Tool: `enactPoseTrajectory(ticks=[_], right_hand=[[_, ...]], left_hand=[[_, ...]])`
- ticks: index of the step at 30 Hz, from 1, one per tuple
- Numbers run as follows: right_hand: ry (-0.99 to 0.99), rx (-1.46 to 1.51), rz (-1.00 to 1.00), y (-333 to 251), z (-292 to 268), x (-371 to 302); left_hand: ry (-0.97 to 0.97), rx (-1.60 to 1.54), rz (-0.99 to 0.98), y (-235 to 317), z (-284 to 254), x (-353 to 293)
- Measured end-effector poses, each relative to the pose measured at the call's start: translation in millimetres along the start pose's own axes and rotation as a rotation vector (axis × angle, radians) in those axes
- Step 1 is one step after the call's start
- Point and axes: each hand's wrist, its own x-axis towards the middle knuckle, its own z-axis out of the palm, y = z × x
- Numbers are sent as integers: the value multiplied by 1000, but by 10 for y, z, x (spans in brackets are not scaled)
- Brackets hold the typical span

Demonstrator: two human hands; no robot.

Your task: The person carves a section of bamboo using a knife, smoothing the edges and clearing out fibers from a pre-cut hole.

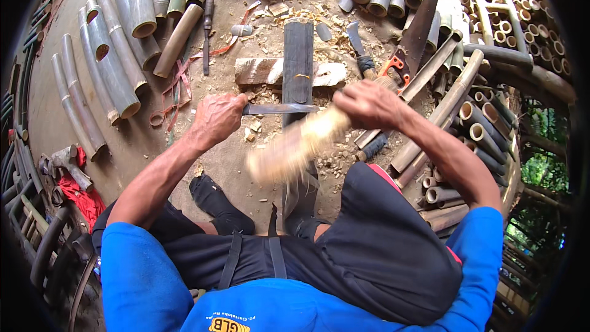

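Note:
My left hand (220,114) is closed round the handle of a knife (276,109), its blade pointing right across a dark bamboo piece (298,64). My right hand (366,103) grips a pale wooden mallet (300,146), blurred by motion, with its thick end down and to the left, on the near side of the blade. The bamboo extends away from me over a rough wooden block (258,71). Whether the blade has cut into the bamboo cannot be made out. Part of the bamboo's near stretch is hidden behind the mallet.
A saw (421,27) with an orange handle and a second blade (354,40) lie right of the block. A chisel-like tool (208,34) lies left. Wood chips (279,9) litter the ground. Bamboo tubes (117,80) lie on both sides. A red cloth (83,193) is at far left.

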Motion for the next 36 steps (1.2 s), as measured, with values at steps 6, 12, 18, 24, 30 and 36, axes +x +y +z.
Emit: enactPoseTrajectory(ticks=[6,12,18,24,30,36], right_hand=[[67,18,-301,-300,-138,205],[-100,0,102,-228,8,129],[-194,-173,221,145,33,-33],[73,75,-80,-68,54,-6],[-66,146,-94,-281,-94,217],[-144,72,238,115,-53,161]], left_hand=[[12,39,-54,-60,-94,-21],[45,61,-39,-43,14,-37],[29,80,-19,-6,87,47],[-4,94,-66,79,62,69],[64,134,-109,-65,82,-13],[-33,112,-137,13,46,71]])
